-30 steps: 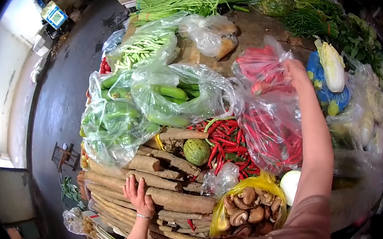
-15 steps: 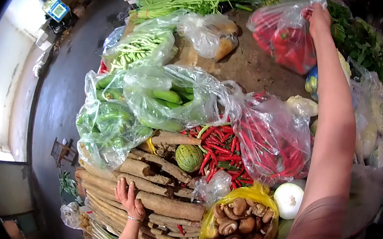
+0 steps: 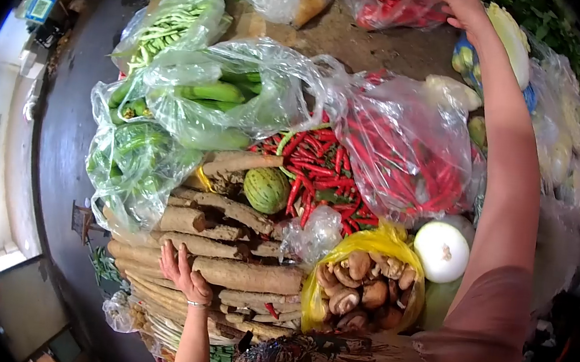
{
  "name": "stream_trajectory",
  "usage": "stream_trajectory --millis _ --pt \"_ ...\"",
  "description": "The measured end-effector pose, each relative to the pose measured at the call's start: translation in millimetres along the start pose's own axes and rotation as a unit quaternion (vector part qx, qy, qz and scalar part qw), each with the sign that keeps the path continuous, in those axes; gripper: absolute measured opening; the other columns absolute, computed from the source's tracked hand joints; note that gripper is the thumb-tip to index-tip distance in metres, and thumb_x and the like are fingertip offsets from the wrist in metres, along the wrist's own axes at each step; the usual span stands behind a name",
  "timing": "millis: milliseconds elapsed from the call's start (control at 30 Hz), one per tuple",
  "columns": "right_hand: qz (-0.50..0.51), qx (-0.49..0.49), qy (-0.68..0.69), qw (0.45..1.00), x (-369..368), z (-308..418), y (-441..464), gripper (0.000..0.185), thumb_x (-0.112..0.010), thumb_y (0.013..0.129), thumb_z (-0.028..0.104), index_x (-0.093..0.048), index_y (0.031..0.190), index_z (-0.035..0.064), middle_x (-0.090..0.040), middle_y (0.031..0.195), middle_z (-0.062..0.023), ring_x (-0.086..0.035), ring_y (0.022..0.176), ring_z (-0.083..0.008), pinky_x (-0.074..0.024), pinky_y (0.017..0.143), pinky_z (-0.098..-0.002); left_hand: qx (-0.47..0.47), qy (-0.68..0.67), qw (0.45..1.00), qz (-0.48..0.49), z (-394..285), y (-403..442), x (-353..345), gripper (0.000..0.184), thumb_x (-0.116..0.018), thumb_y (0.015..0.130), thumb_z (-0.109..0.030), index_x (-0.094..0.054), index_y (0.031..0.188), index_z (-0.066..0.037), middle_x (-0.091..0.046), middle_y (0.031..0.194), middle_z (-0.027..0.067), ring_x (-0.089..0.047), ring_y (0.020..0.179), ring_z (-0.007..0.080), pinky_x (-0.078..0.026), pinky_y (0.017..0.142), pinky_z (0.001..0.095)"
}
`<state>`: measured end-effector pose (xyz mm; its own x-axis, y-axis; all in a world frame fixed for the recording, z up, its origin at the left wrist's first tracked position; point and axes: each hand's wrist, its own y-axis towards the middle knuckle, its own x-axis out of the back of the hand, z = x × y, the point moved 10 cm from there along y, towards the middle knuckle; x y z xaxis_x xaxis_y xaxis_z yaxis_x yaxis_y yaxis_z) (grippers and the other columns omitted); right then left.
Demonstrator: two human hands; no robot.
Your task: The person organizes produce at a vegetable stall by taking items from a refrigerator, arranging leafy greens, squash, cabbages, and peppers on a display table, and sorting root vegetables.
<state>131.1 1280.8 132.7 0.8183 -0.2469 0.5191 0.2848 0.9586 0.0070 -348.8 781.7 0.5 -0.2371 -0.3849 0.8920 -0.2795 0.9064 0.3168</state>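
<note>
At the top right, my right hand (image 3: 467, 12) has its fingers spread beside a clear bag of red peppers (image 3: 388, 6), which lies on the brown surface. My left hand (image 3: 184, 275) rests with fingers apart on the thick brown roots (image 3: 247, 275) at lower left. A second clear bag of long red chillies (image 3: 408, 144) sits nearer, next to loose red chillies (image 3: 317, 163). A yellow bag (image 3: 313, 305) holds brown mushrooms (image 3: 359, 266), and a round white vegetable (image 3: 441, 252) lies to its right.
Clear bags of green vegetables (image 3: 214, 90) and green beans (image 3: 171, 31) line the left side. A striped green melon (image 3: 266, 190) sits among the roots. Far right are a pale cabbage (image 3: 509, 45) and bagged vegetables (image 3: 568, 155). Grey floor (image 3: 67, 156) shows at left.
My right hand carried the bag of red peppers away to the far side, set it down and opened. The view has shifted, while my left hand stays on the roots.
</note>
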Motion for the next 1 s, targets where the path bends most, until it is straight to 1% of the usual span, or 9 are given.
stream_trajectory --millis 33,100,167,300,367,500,667,767,1000 --pt "-0.003 -0.004 -0.005 1.000 11 -5 -16 0.074 -0.063 0.083 0.015 -0.028 0.148 0.0112 -0.062 0.117 -0.0140 -0.061 0.099 -0.0265 -0.0479 0.082 -0.0360 -0.002 -0.004 1.000 0.006 -1 0 -1 0.059 -0.024 0.100 -0.046 -0.053 0.134 -0.007 -0.041 0.145 0.0188 -0.034 0.137 0.0364 -0.015 0.113 0.0497" --pt "0.258 0.101 -0.169 0.946 -24 1 -53 0.088 -0.074 0.079 0.047 -0.032 0.146 0.0091 -0.043 0.143 -0.0175 -0.044 0.130 -0.0326 -0.0367 0.108 -0.0402 -0.004 -0.009 1.000 -0.004 -1 0 1 0.058 -0.025 0.100 -0.043 -0.053 0.134 -0.006 -0.042 0.145 0.0190 -0.035 0.137 0.0362 -0.015 0.113 0.0495" --pt "0.251 0.100 -0.240 0.933 -24 -49 -74 0.111 -0.077 0.070 0.057 -0.020 0.152 0.0098 -0.029 0.152 -0.0192 -0.028 0.141 -0.0314 -0.0235 0.115 -0.0369 -0.005 -0.009 1.000 -0.006 0 -1 1 0.056 -0.026 0.100 -0.042 -0.054 0.134 -0.007 -0.043 0.145 0.0190 -0.035 0.136 0.0362 -0.016 0.113 0.0496" --pt "0.384 0.036 -0.234 0.893 -43 -96 -154 0.113 -0.079 0.068 0.055 -0.017 0.152 0.0092 -0.022 0.155 -0.0192 -0.023 0.143 -0.0327 -0.0237 0.115 -0.0406 -0.018 -0.009 0.999 -0.025 0 -2 3 0.055 -0.026 0.100 -0.041 -0.054 0.134 -0.007 -0.043 0.145 0.0186 -0.035 0.136 0.0359 -0.016 0.113 0.0498" --pt "0.344 0.137 -0.389 0.843 -47 -65 -205 0.105 -0.079 0.068 0.046 -0.025 0.150 0.0083 -0.031 0.150 -0.0205 -0.035 0.134 -0.0374 -0.0258 0.112 -0.0445 -0.015 -0.008 1.000 -0.015 2 -4 2 0.055 -0.027 0.100 -0.041 -0.054 0.133 -0.008 -0.043 0.145 0.0185 -0.036 0.136 0.0358 -0.016 0.113 0.0500" --pt "0.267 0.255 -0.387 0.845 -52 -61 -243 0.045 -0.070 0.080 0.030 -0.062 0.118 0.0073 -0.054 0.116 -0.0183 -0.048 0.111 -0.0328 -0.0242 0.104 -0.0468 -0.017 -0.020 0.999 -0.023 2 -4 5 0.054 -0.028 0.100 -0.041 -0.054 0.133 -0.008 -0.042 0.145 0.0174 -0.035 0.136 0.0366 -0.015 0.113 0.0504" --pt "0.201 0.056 0.001 0.978 -24 -106 -184 0.021 -0.051 0.088 0.006 -0.062 0.104 -0.0008 -0.066 0.097 -0.0067 -0.059 0.094 -0.0145 -0.0456 0.086 -0.0276 -0.017 -0.026 0.999 -0.025 3 -5 5 0.053 -0.030 0.100 -0.041 -0.054 0.134 -0.008 -0.041 0.146 0.0171 -0.035 0.136 0.0365 -0.014 0.113 0.0502" --pt "0.220 0.029 0.203 0.954 -9 -93 -161 0.021 -0.047 0.083 0.002 -0.063 0.096 0.0019 -0.063 0.092 -0.0031 -0.055 0.087 -0.0103 -0.0437 0.079 -0.0250 -0.020 -0.025 0.999 -0.029 0 -4 8 0.053 -0.030 0.100 -0.040 -0.054 0.134 -0.008 -0.041 0.146 0.0169 -0.034 0.136 0.0363 -0.015 0.113 0.0497" --pt "0.163 0.091 0.288 0.939 11 -23 -87 0.027 -0.045 0.080 -0.003 -0.065 0.097 0.0029 -0.064 0.092 -0.0011 -0.058 0.081 -0.0116 -0.0457 0.077 -0.0267 -0.024 -0.029 0.999 -0.032 -1 -5 8 0.052 -0.030 0.100 -0.039 -0.054 0.135 -0.008 -0.041 0.147 0.0169 -0.034 0.136 0.0355 -0.014 0.113 0.0490"
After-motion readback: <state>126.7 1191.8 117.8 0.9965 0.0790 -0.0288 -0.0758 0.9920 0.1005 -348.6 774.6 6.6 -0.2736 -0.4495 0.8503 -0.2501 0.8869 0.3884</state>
